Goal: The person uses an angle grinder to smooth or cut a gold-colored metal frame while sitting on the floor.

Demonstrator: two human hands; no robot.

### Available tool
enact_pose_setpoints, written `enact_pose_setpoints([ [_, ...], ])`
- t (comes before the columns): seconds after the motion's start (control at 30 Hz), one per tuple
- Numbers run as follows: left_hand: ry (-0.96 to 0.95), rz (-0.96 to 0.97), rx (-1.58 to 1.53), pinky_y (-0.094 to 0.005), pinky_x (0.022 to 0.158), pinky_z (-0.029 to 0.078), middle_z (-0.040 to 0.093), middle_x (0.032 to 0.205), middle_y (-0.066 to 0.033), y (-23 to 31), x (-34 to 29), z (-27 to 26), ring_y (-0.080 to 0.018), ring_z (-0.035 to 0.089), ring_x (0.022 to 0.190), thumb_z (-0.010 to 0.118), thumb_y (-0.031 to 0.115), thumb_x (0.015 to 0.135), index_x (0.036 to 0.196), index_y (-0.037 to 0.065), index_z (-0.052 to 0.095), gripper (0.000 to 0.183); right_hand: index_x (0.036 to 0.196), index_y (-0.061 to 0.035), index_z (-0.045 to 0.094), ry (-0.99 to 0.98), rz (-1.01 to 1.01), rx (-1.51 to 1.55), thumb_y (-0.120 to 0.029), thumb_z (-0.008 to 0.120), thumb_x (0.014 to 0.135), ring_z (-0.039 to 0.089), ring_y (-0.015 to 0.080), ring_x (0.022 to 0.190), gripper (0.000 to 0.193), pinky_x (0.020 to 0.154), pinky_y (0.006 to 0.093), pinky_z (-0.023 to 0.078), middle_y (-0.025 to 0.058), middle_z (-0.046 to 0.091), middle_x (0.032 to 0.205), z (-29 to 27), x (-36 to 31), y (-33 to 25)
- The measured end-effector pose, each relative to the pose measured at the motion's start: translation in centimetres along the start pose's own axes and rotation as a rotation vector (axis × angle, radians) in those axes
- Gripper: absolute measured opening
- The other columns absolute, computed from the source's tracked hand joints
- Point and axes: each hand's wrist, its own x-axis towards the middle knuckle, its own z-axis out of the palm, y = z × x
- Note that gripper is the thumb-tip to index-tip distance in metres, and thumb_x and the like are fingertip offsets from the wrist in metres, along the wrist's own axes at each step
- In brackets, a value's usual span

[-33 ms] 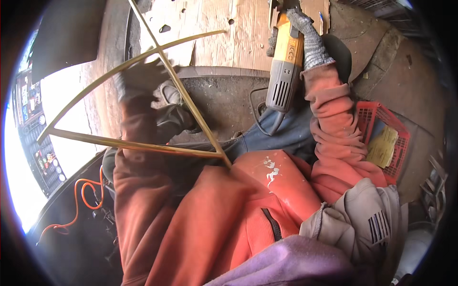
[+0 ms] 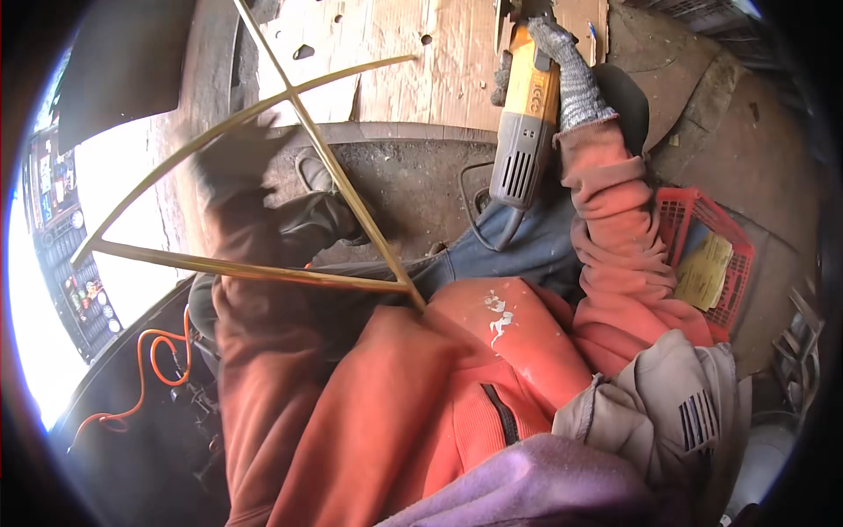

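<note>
My right hand (image 2: 558, 48), in a grey knit glove, is closed around the front of a yellow and grey power tool, which looks like an angle grinder (image 2: 524, 132). Its grey rear end points toward me, with a dark cord (image 2: 509, 230) coming out; its front end is partly hidden at the upper edge. My left hand (image 2: 241, 162), dark and blurred in a glove, is in the air with its fingers apart and nothing visible in them. In front of that arm crosses a frame of thin gold-coloured strips (image 2: 338, 171), two straight and one curved, joined into a triangle.
Cardboard with holes (image 2: 395, 75) lies at the far side. A red plastic basket (image 2: 745, 263) holding yellowish paper (image 2: 705, 272) stands to the right. At left are an orange cord (image 2: 140, 369) and a dark panel (image 2: 127, 66). A shoe (image 2: 314, 171) shows below the cardboard.
My left hand has shifted a little to the left and toward me. The right hand, the grinder and the gold-coloured frame stay in place.
</note>
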Motion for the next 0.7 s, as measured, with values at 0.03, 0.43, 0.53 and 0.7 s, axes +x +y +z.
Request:
enact_pose_setpoints([
  [0.03,0.052,-0.134,-0.070,-0.0454,0.107,0.041,0.057,0.136,-0.0052,-0.6,-1.0,1.0,-0.0190,0.051,0.129,0.039,0.046,0.102,0.143,0.020,0.048,0.049,0.109,-0.0046,0.059,0.007,-0.001,0.001,-0.046,0.071,0.085,0.069,0.0328,0.071,0.050,0.063,0.0522,0.060,0.0176,0.066,0.086,-0.2,0.2,-0.1],
  [0.43,0.339,-0.278,-1.227,-0.0393,0.091,0.044,0.060,0.126,-0.0091,0.8,1.4,4.9,-0.0219,0.057,0.116,0.044,0.040,0.101,0.136,0.014,0.051,0.044,0.106,0.0003,0.057,-0.203,-0.331,-0.150,-0.028,0.083,0.075,0.067,0.0233,0.064,0.049,0.072,0.0320,0.058,0.0119,0.068,0.084,5.6,2.8,2.3],
  [0.53,0.437,-0.199,-1.335,-0.0378,0.087,0.045,0.061,0.124,-0.0101,0.3,2.9,1.0,-0.0226,0.058,0.113,0.045,0.038,0.101,0.134,0.012,0.051,0.043,0.112,0.0004,0.054,0.141,-0.445,-0.263,-0.017,0.089,0.068,0.065,0.0138,0.077,0.059,0.075,0.0306,0.054,0.0102,0.069,0.093,9.3,1.8,-1.8],
  [0.7,0.528,0.105,-1.651,-0.0353,0.080,0.047,0.062,0.119,-0.0117,4.0,9.8,-6.1,-0.0238,0.061,0.107,0.047,0.035,0.100,0.131,0.009,0.052,0.041,0.088,-0.0066,0.067,0.204,-0.716,-0.325,-0.023,0.081,0.077,0.059,0.0097,0.060,0.024,0.061,0.0269,0.050,0.0017,0.066,0.073,7.3,6.2,-1.2],
])
